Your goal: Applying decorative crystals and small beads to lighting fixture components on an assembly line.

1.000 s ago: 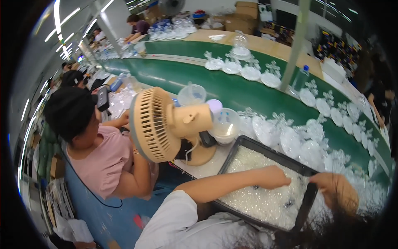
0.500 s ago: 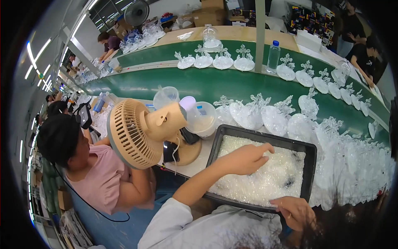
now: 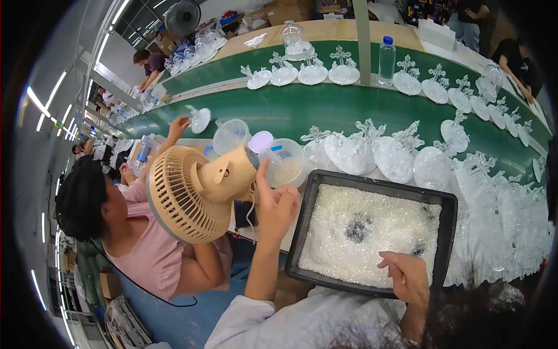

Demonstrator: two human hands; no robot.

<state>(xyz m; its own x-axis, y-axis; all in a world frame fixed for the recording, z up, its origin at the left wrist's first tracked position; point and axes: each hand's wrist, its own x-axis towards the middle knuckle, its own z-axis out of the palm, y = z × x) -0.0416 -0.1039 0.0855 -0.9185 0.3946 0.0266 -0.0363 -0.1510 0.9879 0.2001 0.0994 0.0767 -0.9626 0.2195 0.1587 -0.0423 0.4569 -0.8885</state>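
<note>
Here we are above the black tray, set at an angle near the front edge of the tabletop and filled with white glittering flakes. A dark patch shows near the middle of the flakes, with smaller ones toward the right side. Our right hand is over the tray's near right part, fingers bent and close together; whether they pinch any flakes, we cannot tell. And our left hand is up, off the tray's left side, index finger raised wide of the others, which curl loosely, right by the desk fan in beige plastic.

Just behind that hand we have a clear tub with something pale in it, a purple lid and a second tub. Beyond the tray, clear cross ornaments on round bases lean in a row, thickening into a dense heap on our right. More stand along the far side of the green belt, near a blue-capped bottle. And on our left, a co-worker in pink has one hand out at a single ornament on the belt!
</note>
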